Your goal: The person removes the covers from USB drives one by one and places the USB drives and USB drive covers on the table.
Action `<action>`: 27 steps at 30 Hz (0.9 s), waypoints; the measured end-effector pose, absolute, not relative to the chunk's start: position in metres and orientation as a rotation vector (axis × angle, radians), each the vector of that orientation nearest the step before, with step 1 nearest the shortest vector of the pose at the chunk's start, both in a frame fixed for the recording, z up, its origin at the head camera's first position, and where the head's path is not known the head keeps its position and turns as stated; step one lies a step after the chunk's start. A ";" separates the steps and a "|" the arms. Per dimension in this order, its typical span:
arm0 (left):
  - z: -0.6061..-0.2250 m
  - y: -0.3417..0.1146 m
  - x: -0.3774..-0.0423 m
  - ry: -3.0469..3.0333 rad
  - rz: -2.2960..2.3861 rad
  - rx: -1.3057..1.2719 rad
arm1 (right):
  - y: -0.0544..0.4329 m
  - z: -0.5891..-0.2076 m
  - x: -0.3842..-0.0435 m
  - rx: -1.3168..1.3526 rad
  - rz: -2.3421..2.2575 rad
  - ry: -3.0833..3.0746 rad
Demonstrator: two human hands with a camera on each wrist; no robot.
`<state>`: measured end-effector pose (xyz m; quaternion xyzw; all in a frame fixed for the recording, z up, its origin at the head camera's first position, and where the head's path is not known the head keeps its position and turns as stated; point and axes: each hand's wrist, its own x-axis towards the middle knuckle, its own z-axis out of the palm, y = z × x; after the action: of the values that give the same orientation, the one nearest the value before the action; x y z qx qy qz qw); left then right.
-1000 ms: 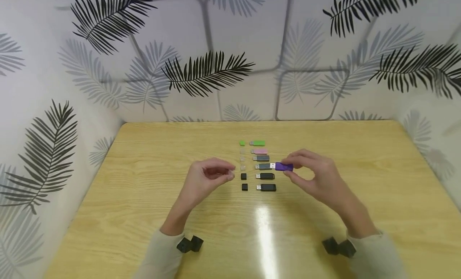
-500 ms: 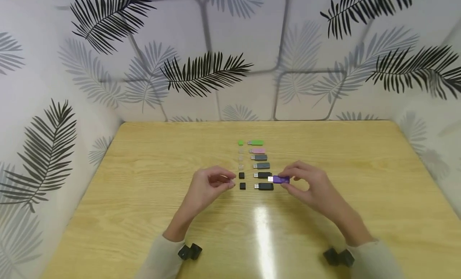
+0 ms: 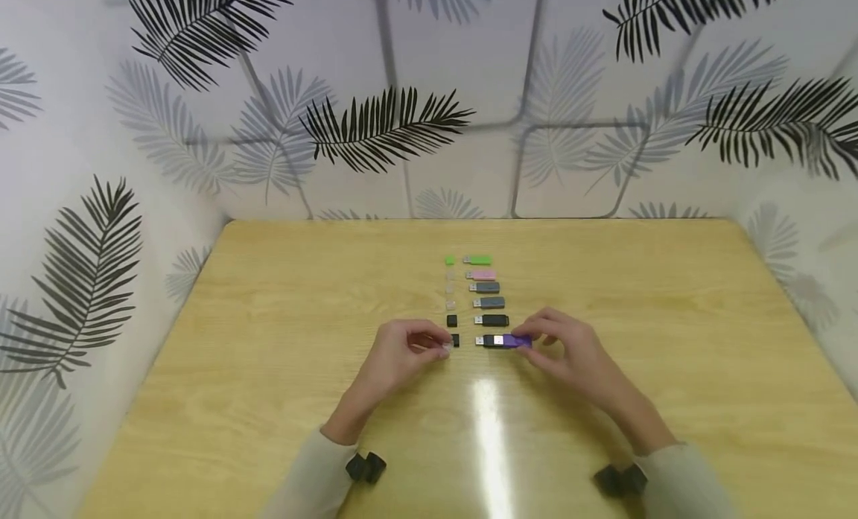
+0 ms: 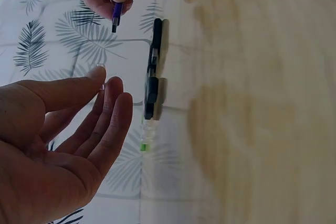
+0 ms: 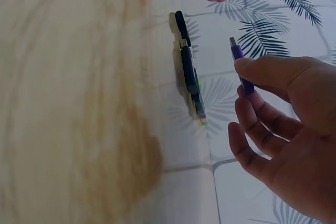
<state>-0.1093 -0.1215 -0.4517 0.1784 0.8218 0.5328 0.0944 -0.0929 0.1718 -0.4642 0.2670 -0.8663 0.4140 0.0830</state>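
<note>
My right hand (image 3: 566, 348) pinches a purple USB stick (image 3: 516, 341) between thumb and fingers, its metal plug pointing left. In the head view it overlaps the nearest black USB stick (image 3: 488, 342); the right wrist view shows it held above the table. Between thumb and fingertip, my left hand (image 3: 401, 351) pinches a small clear cap (image 4: 101, 67), largely hidden by the fingers. Beside those fingertips lies the nearest black cap (image 3: 456, 340), partly covered. Farther back lie another black stick (image 3: 494, 320), two grey sticks (image 3: 489, 303), a pink stick (image 3: 482, 275) and a green stick (image 3: 479, 260).
Left of the sticks runs a column of loose caps: one green cap (image 3: 450, 260), several clear caps (image 3: 450, 305) and a second black cap (image 3: 452, 321). All lie on a wooden table (image 3: 302, 281). A leaf-patterned wall (image 3: 462, 169) stands behind it.
The right hand has brought the purple USB stick leftward and nearer, from beside the grey stick to over the nearest black one. The left hand has shifted right and nearer with the clear cap.
</note>
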 end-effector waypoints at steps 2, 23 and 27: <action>-0.453 -0.121 -0.111 2.444 1.548 0.523 | 0.171 -0.464 -0.094 0.769 1.244 -2.602; -0.457 -0.103 -0.111 2.601 1.212 0.453 | 0.151 -0.469 -0.088 0.516 1.382 -2.880; -0.458 -0.102 -0.110 2.633 1.125 0.452 | 0.147 -0.470 -0.085 0.460 1.413 -2.936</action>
<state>-0.1098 -0.1016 -0.4583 0.1547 0.9017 0.3851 0.1211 -0.0852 0.1472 -0.4700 0.1395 -0.8898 0.4282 -0.0744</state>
